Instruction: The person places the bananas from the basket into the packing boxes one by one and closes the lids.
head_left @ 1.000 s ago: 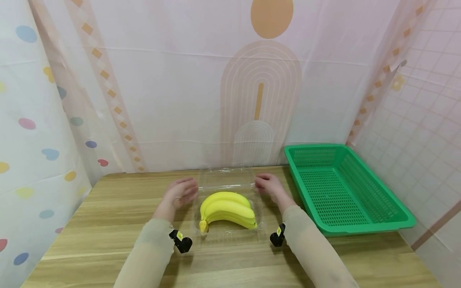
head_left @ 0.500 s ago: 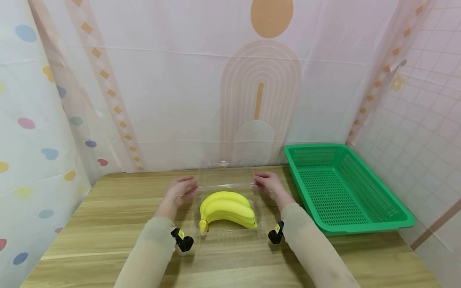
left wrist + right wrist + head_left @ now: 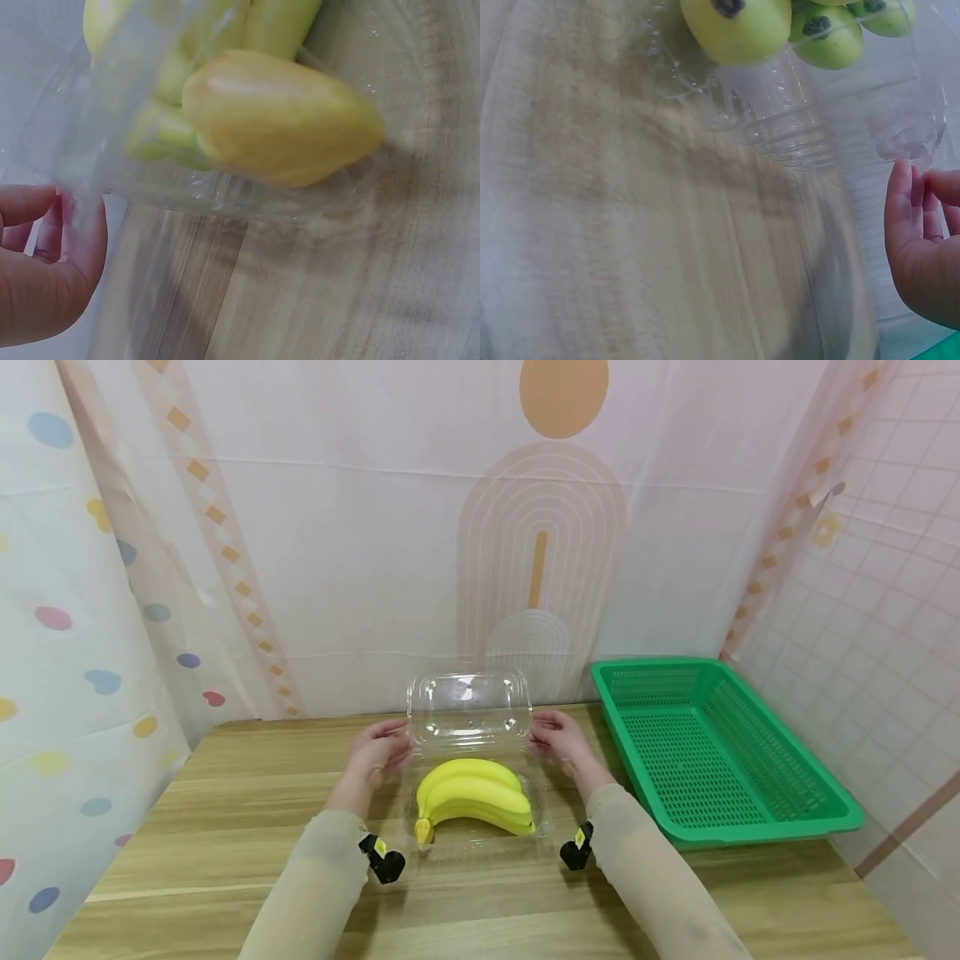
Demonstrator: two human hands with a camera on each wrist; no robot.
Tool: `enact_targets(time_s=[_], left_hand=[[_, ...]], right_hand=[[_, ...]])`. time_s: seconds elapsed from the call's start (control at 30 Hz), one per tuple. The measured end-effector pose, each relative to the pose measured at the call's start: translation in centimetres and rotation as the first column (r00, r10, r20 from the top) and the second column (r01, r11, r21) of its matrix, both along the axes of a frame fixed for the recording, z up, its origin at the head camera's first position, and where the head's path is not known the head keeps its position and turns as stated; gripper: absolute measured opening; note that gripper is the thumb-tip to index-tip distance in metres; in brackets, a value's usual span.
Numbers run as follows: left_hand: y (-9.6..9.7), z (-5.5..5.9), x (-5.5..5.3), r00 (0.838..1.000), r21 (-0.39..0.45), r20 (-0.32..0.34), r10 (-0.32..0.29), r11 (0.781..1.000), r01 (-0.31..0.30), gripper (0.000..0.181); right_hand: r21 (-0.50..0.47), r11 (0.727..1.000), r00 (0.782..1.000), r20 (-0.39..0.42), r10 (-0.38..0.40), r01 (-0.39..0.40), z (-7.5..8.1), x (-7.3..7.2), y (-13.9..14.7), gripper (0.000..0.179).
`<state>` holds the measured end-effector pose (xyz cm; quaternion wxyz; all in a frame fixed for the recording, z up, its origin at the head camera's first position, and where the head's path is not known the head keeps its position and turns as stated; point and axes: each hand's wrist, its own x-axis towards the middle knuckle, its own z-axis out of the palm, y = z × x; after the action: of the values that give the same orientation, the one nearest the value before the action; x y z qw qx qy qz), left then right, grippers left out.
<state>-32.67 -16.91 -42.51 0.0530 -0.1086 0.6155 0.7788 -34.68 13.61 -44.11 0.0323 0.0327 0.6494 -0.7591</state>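
A bunch of yellow bananas (image 3: 474, 795) lies in the base of a clear plastic clamshell container (image 3: 480, 846), its stem end to the left. Behind the fruit, the hinged lid (image 3: 468, 697) stands raised and slightly tilted. At the lid's left edge, my left hand (image 3: 378, 752) pinches the plastic with thumb and fingers. Its mate, my right hand (image 3: 561, 743), pinches the opposite edge. In the right wrist view, the fingertips (image 3: 902, 169) meet the clear plastic, with dark banana tips (image 3: 816, 25) above. The left wrist view is blurred around the lid edge.
A green plastic basket (image 3: 697, 768) with perforated sides stands to the right, close to my right forearm. The wooden table (image 3: 255, 827) ends at a patterned curtain (image 3: 360, 568) behind the container.
The lid has swung up from lying back flat behind the bananas. Both hands have risen slightly with its edges. The bananas and basket have not moved.
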Motion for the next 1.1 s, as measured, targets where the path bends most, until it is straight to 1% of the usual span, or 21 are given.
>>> enact_targets(time_s=[0.1, 0.2, 0.3, 0.37, 0.47, 0.5, 0.57, 0.67, 0.77, 0.83, 0.97, 1.1], left_hand=[[0.0, -0.1, 0.0, 1.0, -0.013, -0.009, 0.009, 1.0, -0.009, 0.048], [-0.1, -0.2, 0.2, 0.999, -0.011, -0.038, 0.004, 1.0, -0.004, 0.04], [-0.3, -0.4, 0.5, 0.996, 0.023, -0.086, -0.013, 1.0, 0.015, 0.033], [-0.4, -0.5, 0.7, 0.994, 0.039, -0.105, -0.024, 0.999, 0.028, 0.031], [-0.4, -0.6, 0.6, 0.994, 0.04, -0.108, -0.024, 0.999, 0.029, 0.029], [-0.4, -0.6, 0.5, 0.995, 0.026, -0.099, -0.025, 0.999, 0.027, 0.027], [-0.4, -0.6, 0.5, 0.996, 0.027, -0.092, -0.023, 0.999, 0.026, 0.024], [-0.4, -0.6, 0.6, 0.996, 0.033, -0.09, -0.02, 0.999, 0.023, 0.024], [-0.5, -0.5, 0.7, 0.994, 0.033, -0.103, -0.029, 0.999, 0.033, 0.023], [-0.6, -0.5, 0.7, 0.992, 0.022, -0.119, -0.037, 0.999, 0.04, 0.022], [-0.6, -0.8, 0.6, 0.988, -0.002, -0.149, -0.037, 0.999, 0.038, 0.025], [-0.6, -0.9, 0.6, 0.986, 0.007, -0.167, -0.018, 1.0, 0.019, 0.026]], right_hand=[[-0.029, 1.0, 1.0, -0.02, 0.003, -0.003, -0.1, 0.2, 0.0, 0.034], [-0.046, 0.999, 1.0, -0.031, 0.001, -0.003, -0.2, 0.3, 0.1, 0.033], [-0.057, 0.998, 0.999, -0.033, -0.008, 0.006, -0.3, 0.4, 0.1, 0.031], [-0.065, 0.998, 0.999, -0.032, -0.016, 0.014, -0.3, 0.5, 0.2, 0.029], [-0.07, 0.997, 0.999, -0.051, -0.018, 0.014, -0.4, 0.6, 0.2, 0.027], [-0.074, 0.997, 0.998, -0.057, -0.018, 0.013, -0.4, 0.6, 0.2, 0.027], [-0.074, 0.997, 0.997, -0.072, -0.016, 0.011, -0.5, 0.7, 0.3, 0.026], [-0.084, 0.996, 0.996, -0.085, -0.011, 0.004, -0.5, 0.8, 0.3, 0.028], [-0.09, 0.996, 0.995, -0.102, -0.006, -0.003, -0.6, 1.0, 0.3, 0.031], [-0.086, 0.996, 0.993, -0.114, -0.003, -0.007, -0.6, 1.0, 0.3, 0.029], [-0.095, 0.995, 0.991, -0.131, -0.013, 0.0, -0.7, 1.1, 0.3, 0.019], [-0.116, 0.993, 0.989, -0.145, -0.022, 0.005, -0.9, 1.1, 0.3, 0.021]])
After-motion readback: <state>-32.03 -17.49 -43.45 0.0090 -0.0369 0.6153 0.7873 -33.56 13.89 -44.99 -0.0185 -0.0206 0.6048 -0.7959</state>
